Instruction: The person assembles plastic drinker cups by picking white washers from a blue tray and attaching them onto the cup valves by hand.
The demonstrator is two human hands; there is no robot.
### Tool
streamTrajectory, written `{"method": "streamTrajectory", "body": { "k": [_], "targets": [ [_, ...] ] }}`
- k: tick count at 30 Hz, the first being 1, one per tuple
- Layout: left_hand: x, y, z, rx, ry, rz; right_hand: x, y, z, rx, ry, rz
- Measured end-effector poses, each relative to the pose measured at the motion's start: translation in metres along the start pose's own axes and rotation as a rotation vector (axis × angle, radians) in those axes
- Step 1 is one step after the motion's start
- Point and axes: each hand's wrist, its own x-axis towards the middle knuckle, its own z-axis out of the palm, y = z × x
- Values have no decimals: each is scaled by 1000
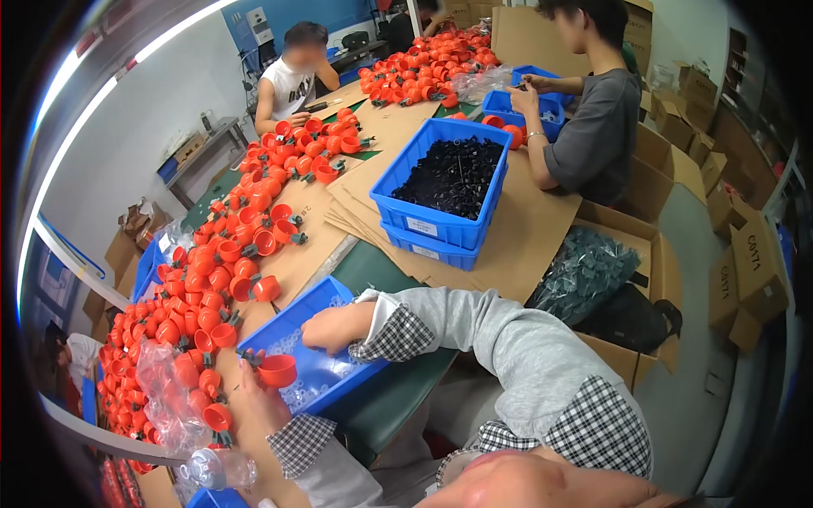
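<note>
At left, a heap of glossy orange-red cups with dark-green fittings (229, 251) lies along the cardboard-covered bench (389, 423). Next, the left hand (264, 400) is closed on a single cup (279, 372), held at the near-left edge of a blue bin (308, 362); this piece is smooth, round and orange-red, a dark fitting at its side. The right hand (332, 328) reaches into the bin above small translucent rings (302, 394); its fingertips are hidden, so their closure cannot be told. Further right, stacked blue crates (468, 235) stand, the upper holding black parts (449, 176).
</note>
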Motion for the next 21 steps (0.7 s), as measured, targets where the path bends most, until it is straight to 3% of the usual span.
{"method": "streamTrajectory", "body": {
  "k": [4, 8, 14, 21],
  "targets": [
    [1, -2, -2, 27, 7, -6, -1, 1, 8, 40, 6, -40],
    [-1, 0, 1, 38, 18, -7, -5, -13, -5, 157, -174, -161],
    [-4, 2, 9, 83, 40, 18, -3, -17, -5, 62, -413, -282],
    [-5, 2, 11, 83, 50, 10, -16, -23, -13, 76, -314, -178]
  ]
}}
